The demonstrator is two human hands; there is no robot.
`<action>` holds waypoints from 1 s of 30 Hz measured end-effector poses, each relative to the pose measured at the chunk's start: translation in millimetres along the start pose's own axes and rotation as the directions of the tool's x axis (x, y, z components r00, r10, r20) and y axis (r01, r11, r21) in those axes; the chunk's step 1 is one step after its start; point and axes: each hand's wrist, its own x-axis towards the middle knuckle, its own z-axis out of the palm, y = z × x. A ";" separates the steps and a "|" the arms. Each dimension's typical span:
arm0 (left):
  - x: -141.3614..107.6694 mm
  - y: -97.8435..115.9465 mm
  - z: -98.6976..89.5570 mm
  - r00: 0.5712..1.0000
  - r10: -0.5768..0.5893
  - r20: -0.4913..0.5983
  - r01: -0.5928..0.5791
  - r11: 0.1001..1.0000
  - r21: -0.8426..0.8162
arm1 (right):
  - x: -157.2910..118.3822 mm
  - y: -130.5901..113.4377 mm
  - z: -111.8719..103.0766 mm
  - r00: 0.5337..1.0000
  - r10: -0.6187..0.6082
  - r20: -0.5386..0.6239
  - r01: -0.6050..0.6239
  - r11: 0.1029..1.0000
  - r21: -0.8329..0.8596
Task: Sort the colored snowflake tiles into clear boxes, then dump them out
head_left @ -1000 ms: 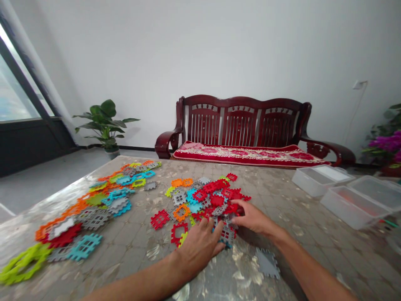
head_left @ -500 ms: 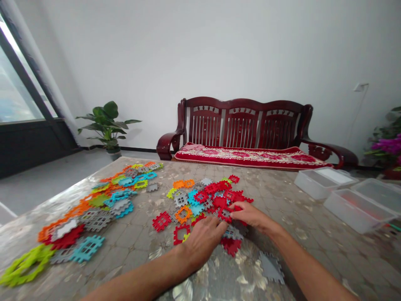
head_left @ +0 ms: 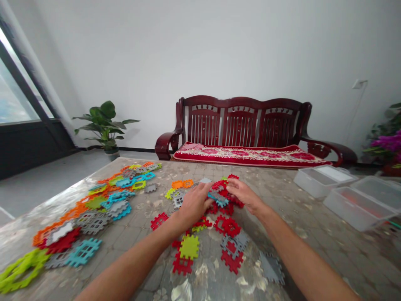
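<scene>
Left hand (head_left: 193,203) and right hand (head_left: 242,193) are both palm-down on the central heap of red, grey and teal notched plastic tiles (head_left: 221,194), fingers curled loosely over the pieces. Whether either hand is pinching a tile or only pressing on it, I cannot tell; the fingertips are buried in the heap.

The heap sits mid-table on the glossy patterned table top (head_left: 313,238), between the two hands. Just nearer the camera lie loose strays: a lime-green solid tile (head_left: 189,246) overlapping a red tile (head_left: 182,265), a red open-frame tile (head_left: 231,226), and a grey tile (head_left: 272,267) close to the near edge.

Risks as I read them:
- Slick surface plus flat palms: any sweep likely scatters tiles instead of gathering them.
- Notched edges could snag, dragging neighbours along.
- The grey tile could get knocked off by the right forearm.
- The clear plastic bins (head_left: 357,202) sit well apart at right, so a long carry could drop pieces.

The second multicolour spread of tiles (head_left: 94,205) lies at left, untouched.
</scene>
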 end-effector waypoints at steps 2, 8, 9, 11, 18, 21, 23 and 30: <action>-10.8 -16.4 -6.4 1.000 -0.026 -0.010 0.026 0.999 0.024 | -9.9 7.6 -3.2 1.000 -0.028 0.012 0.028 0.998 -0.062; -89.6 -72.6 -9.5 0.948 -0.256 0.192 0.236 0.964 0.120 | -73.8 33.6 -7.6 0.937 0.087 0.340 0.144 0.788 -0.599; -103.1 -78.2 -9.2 0.927 -0.273 0.256 0.248 0.960 0.126 | -83.3 34.3 -6.6 0.902 0.157 0.403 0.166 0.735 -0.657; -124.1 -82.2 -9.2 0.909 -0.262 0.323 0.225 0.963 0.147 | -96.5 33.0 -4.0 0.853 0.268 0.448 0.183 0.650 -0.738; -134.3 -47.1 0.6 0.937 -0.155 0.313 0.100 0.978 0.185 | -105.8 30.6 5.1 0.918 0.086 0.386 0.314 0.436 -0.844; -126.3 -36.2 12.2 0.976 -0.066 0.209 0.020 0.976 0.215 | -107.4 34.9 9.4 0.910 -0.058 0.410 0.408 0.294 -0.864; -119.0 -31.6 18.2 0.983 0.039 0.181 -0.082 0.968 0.235 | -106.0 39.0 10.5 0.889 -0.114 0.442 0.457 0.195 -0.868; -84.5 -11.1 23.6 0.949 0.248 0.192 -0.295 0.915 0.274 | -84.6 47.8 2.1 0.892 -0.232 0.388 0.446 0.316 -0.837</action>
